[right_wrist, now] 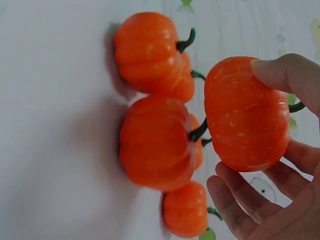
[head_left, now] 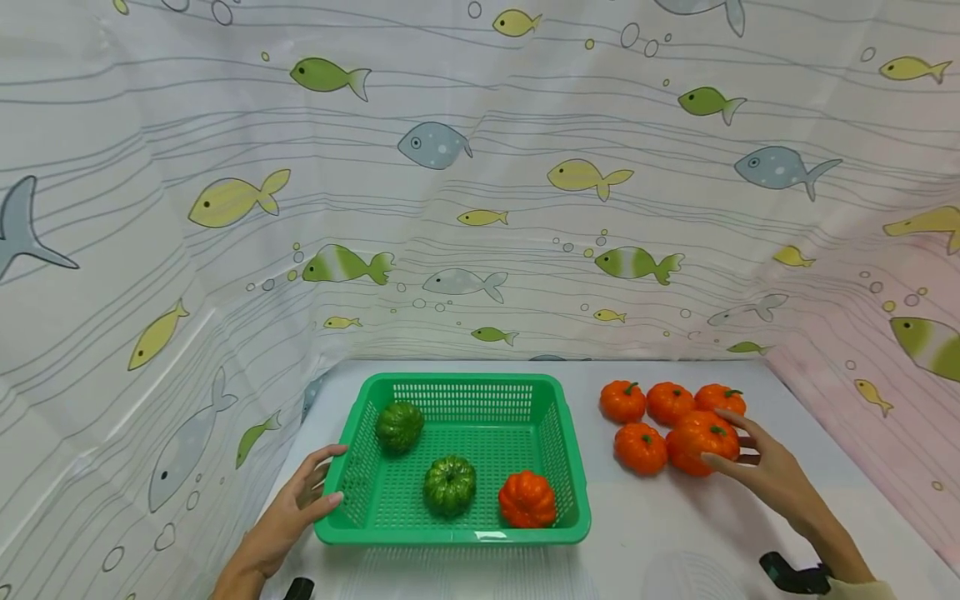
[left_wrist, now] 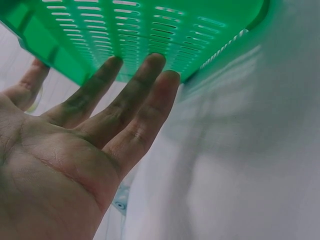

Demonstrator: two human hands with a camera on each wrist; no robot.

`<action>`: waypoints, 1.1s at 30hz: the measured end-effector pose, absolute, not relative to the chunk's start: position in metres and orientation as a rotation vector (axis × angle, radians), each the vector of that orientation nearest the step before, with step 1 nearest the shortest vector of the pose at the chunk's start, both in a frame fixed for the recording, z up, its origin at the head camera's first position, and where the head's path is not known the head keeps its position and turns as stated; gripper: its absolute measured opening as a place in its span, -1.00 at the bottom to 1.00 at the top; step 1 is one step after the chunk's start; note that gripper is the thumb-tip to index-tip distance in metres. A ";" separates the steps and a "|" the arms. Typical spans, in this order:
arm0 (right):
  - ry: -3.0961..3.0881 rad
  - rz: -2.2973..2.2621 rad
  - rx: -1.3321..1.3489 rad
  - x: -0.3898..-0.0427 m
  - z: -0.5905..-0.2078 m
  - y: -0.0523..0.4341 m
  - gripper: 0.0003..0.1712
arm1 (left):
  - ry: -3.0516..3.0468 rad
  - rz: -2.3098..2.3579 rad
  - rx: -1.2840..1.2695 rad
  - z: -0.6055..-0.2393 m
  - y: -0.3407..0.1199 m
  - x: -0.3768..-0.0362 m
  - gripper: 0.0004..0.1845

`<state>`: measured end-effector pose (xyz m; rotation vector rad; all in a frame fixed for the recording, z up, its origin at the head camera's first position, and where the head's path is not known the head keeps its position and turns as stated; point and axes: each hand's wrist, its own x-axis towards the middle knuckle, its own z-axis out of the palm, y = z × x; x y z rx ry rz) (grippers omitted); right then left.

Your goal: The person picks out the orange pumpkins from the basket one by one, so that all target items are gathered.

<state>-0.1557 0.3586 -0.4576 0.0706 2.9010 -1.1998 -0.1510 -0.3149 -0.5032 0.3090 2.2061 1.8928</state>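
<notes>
The right hand [head_left: 772, 471] pinched an orange pumpkin [head_left: 701, 442] between thumb and fingers near the table's [head_left: 675, 533] far right corner. The left hand [head_left: 300, 504], fingers straight, touched the green basket's [head_left: 457, 533] left wall.

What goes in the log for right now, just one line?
left hand touches basket | right hand grips pumpkin | basket holds three

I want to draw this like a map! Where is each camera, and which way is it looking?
Head: sits on the person's head, looking forward and down at the green basket, both hands and forearms showing.
Left wrist: sits under the left hand, looking along the palm to the basket's wall.
Right wrist: sits by the right hand, looking at its grip on an orange pumpkin.
Shared: head and right wrist both show that pumpkin.
</notes>
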 end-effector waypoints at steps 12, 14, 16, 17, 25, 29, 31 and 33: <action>2.875 -1.162 0.236 -0.149 -0.464 0.386 0.10 | 2.220 1.891 0.317 -0.507 -0.317 -0.151 -0.39; 2.881 -1.184 0.244 -0.149 -0.465 0.390 0.09 | 2.217 1.890 0.318 -0.508 -0.318 -0.150 -0.39; 2.886 -1.206 0.252 -0.149 -0.467 0.396 0.09 | 2.216 1.889 0.315 -0.508 -0.318 -0.150 -0.40; 2.888 -1.217 0.262 -0.149 -0.469 0.399 0.09 | 2.215 1.890 0.315 -0.508 -0.318 -0.150 -0.40; 2.863 -1.223 0.399 -0.152 -0.486 0.420 0.15 | 2.227 1.883 0.313 -0.508 -0.316 -0.151 -0.40; 2.853 -1.200 0.465 -0.156 -0.493 0.426 0.19 | 2.253 1.874 0.324 -0.508 -0.316 -0.152 -0.41; 2.838 -1.195 0.501 -0.158 -0.496 0.428 0.23 | 2.255 1.874 0.332 -0.508 -0.316 -0.153 -0.41; 2.822 -1.190 0.532 -0.162 -0.499 0.429 0.26 | 2.253 1.876 0.341 -0.508 -0.316 -0.154 -0.41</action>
